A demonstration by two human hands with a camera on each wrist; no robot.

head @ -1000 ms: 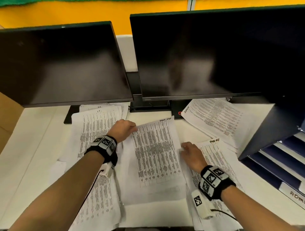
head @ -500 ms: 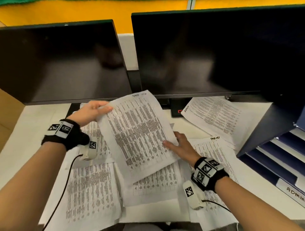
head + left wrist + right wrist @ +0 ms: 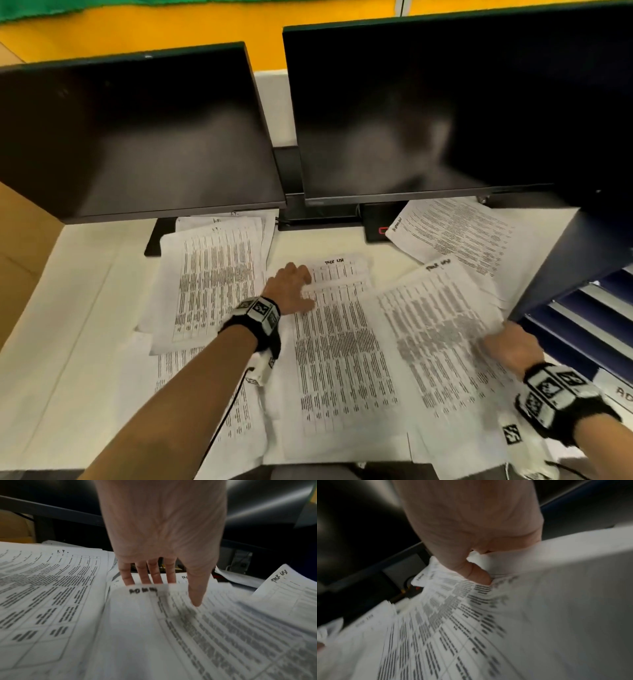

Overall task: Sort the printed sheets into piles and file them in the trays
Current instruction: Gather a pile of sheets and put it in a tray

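Note:
Printed sheets lie in loose piles on the white desk (image 3: 68, 325). My right hand (image 3: 503, 339) (image 3: 479, 566) grips a printed sheet (image 3: 438, 335) (image 3: 471, 615) by its right edge, thumb on top. That sheet is blurred and hangs over the right-hand pile. My left hand (image 3: 291, 291) (image 3: 183, 592) is at the top left of the middle sheet (image 3: 342, 359) (image 3: 137, 615). Its fingers are tucked behind the sheet's top edge and the thumb lies on top. Another pile (image 3: 212, 281) (image 3: 42, 588) sits to the left. The dark blue trays (image 3: 589, 318) stand at the right.
Two dark monitors, one at the left (image 3: 137, 137) and one at the right (image 3: 445, 102), stand across the back of the desk. More sheets (image 3: 455, 233) lie under the right one. A brown cardboard box (image 3: 20, 246) is at the far left. A label on the lowest tray starts "AD".
The sheet that both hands held up has gone right with my right hand, over the right pile. My left hand let go of it and came down onto the middle sheet.

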